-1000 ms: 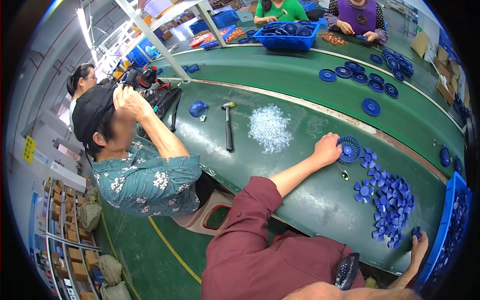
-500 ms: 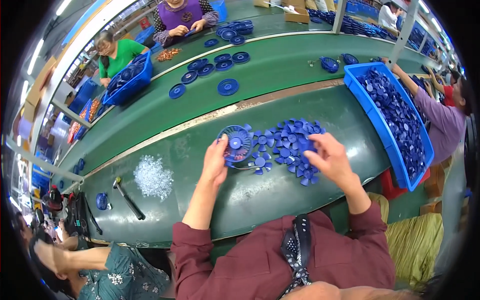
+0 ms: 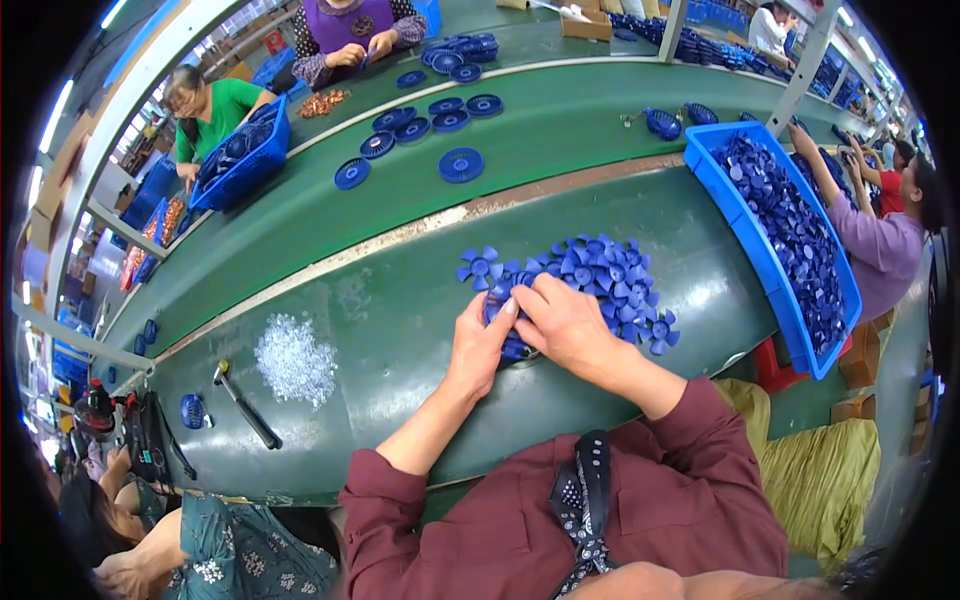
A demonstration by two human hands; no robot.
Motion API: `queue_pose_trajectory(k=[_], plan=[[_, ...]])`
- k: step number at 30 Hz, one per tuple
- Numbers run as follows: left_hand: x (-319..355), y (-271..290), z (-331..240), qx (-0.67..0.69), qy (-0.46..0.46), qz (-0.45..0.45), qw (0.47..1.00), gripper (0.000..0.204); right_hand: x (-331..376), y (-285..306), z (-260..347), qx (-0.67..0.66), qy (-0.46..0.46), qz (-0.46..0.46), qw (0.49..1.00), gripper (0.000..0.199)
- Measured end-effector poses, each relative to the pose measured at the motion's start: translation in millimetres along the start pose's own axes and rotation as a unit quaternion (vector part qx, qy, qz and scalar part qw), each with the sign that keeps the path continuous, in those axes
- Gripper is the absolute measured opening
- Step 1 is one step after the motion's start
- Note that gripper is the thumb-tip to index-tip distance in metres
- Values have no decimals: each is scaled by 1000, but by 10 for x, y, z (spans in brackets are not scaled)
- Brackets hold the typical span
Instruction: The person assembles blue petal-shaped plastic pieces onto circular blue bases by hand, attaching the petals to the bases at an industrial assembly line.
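Observation:
My left hand (image 3: 475, 350) is closed round a blue round fan housing (image 3: 514, 349), just above the green table and mostly covered by my fingers. Against the same housing, my right hand (image 3: 575, 328) has its thumb and fingertips pinched together. Whatever sits in that pinch is hidden. Blue fan blades (image 3: 612, 278) lie in a loose pile right behind and beside my right hand. One single fan blade (image 3: 480, 267) rests a little apart, beyond my left hand.
To the left lie a heap of small clear plastic pieces (image 3: 295, 362), a hammer (image 3: 245, 404) and another blue housing (image 3: 192, 411). A blue crate (image 3: 775, 275) of blades stands at the right. Round covers (image 3: 461, 165) sit on the conveyor beyond. Co-workers sit around.
My right hand has come from the blade pile leftward to the housing, and its fingers have closed. My left hand, holding the housing, has moved right and nearer to me.

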State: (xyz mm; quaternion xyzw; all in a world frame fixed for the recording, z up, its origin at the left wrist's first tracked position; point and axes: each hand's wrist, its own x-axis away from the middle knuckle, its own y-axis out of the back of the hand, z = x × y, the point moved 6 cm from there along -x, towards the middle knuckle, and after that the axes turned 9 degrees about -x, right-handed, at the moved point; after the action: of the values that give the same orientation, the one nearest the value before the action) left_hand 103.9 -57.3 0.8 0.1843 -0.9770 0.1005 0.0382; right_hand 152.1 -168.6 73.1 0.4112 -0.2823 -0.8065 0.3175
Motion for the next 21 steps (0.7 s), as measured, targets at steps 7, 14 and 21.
queue_pose_trajectory(k=[7, 14, 21], plan=[[28, 85, -84, -61, -62, -25, 996, 32, 92, 217, -28, -46, 4, -90, 995, 52], [-16, -59, -24, -144, -82, 36, 985, 37, 256, -10, -586, -313, -205, 64, 925, 60], [41, -30, -19, -126, -56, 12, 990, 35, 283, -128, -670, -268, -166, 75, 946, 56]])
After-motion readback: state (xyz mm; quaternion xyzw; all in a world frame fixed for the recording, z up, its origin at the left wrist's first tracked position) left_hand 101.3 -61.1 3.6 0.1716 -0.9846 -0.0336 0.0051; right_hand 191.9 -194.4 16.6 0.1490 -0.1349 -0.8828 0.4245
